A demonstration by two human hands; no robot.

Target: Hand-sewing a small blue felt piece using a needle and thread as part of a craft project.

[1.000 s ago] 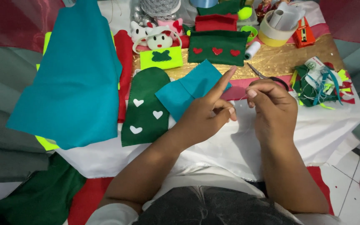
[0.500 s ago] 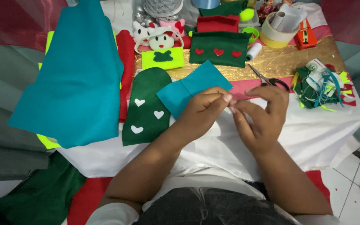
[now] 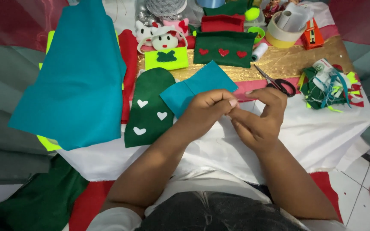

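Nearby, scissors (image 3: 279, 84) beside hands (image 3: 236, 113).

Two bare hands: left hand (image 3: 206, 108), right hand (image 3: 260, 117).
One dark green mitten-shaped felt piece (image 3: 148, 109), bearing three white hearts.
One dark green rectangular felt pouch (image 3: 224, 48), bearing three red hearts.
Two teal felt pieces: one large teal felt sheet (image 3: 76, 77), one small stitched teal felt piece (image 3: 198, 85).
One pair of black-handled scissors (image 3: 279, 83).
One white thread spool (image 3: 260, 51).
One neon green felt rectangle (image 3: 166, 59).
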